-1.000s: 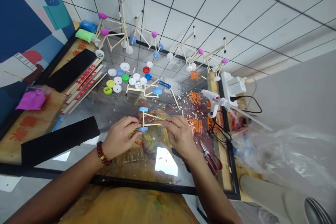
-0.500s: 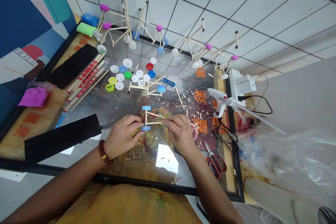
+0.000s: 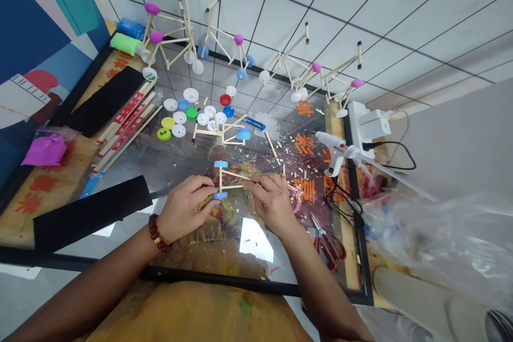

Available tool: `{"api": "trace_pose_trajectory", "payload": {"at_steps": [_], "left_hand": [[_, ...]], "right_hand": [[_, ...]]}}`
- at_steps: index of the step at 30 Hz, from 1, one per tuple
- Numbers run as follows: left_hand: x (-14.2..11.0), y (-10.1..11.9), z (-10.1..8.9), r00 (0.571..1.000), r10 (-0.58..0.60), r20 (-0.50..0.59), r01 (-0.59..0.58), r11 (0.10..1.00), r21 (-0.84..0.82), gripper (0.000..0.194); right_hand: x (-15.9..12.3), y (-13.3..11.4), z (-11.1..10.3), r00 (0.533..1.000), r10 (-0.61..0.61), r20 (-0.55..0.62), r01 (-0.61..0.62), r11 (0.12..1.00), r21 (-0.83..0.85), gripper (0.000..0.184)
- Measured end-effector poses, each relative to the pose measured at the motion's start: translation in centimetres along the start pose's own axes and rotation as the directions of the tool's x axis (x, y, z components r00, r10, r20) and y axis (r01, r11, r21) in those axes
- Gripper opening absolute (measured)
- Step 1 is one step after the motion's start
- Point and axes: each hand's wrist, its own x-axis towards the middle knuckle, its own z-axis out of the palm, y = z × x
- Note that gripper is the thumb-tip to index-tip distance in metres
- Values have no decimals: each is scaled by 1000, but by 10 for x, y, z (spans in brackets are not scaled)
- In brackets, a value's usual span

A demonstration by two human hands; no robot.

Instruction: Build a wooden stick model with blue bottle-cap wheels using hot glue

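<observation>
Between my hands is a small wooden-stick frame (image 3: 231, 173) with a blue bottle cap at each end of its crosspiece. My left hand (image 3: 186, 206) pinches the nearer blue cap (image 3: 220, 195); the farther blue cap (image 3: 220, 164) stands free. The fingers of my right hand (image 3: 272, 200) are closed on the other end of the frame, where two sticks converge, and they hide that end. Just beyond lies another stick frame (image 3: 212, 132) with a blue cap (image 3: 243, 134) on it.
Loose bottle caps (image 3: 179, 117), a blue utility knife (image 3: 254, 123) and wood scraps lie behind. Several stick models (image 3: 238, 53) line the wall. On the right are a hot glue gun (image 3: 334, 149) and red-handled scissors (image 3: 326, 243). Bundled sticks (image 3: 128, 120) and black strips (image 3: 94, 211) lie left.
The view has shifted slightly. My right fingers have moved a little along the frame's converging end; my left hand still holds the near cap.
</observation>
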Motion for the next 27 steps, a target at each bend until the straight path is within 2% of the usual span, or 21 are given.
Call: {"api": "trace_pose_trajectory", "payload": {"at_steps": [9, 15, 20, 27], "left_hand": [[0, 0, 0, 1000, 0, 2, 0, 1000, 7, 14], [0, 0, -1, 1000, -1, -11, 1, 1000, -8, 12], [0, 1, -2, 1000, 16, 4, -16, 1000, -2, 11], [0, -1, 0, 1000, 15, 16, -15, 1000, 2, 11]], "right_hand": [[-2, 0, 2, 999, 25, 35, -23, 999, -29, 33], [0, 4, -7, 987, 159, -21, -160, 987, -17, 20], [0, 10, -9, 981, 191, -23, -191, 981, -29, 12], [1, 9, -4, 979, 202, -4, -203, 979, -19, 15]]}}
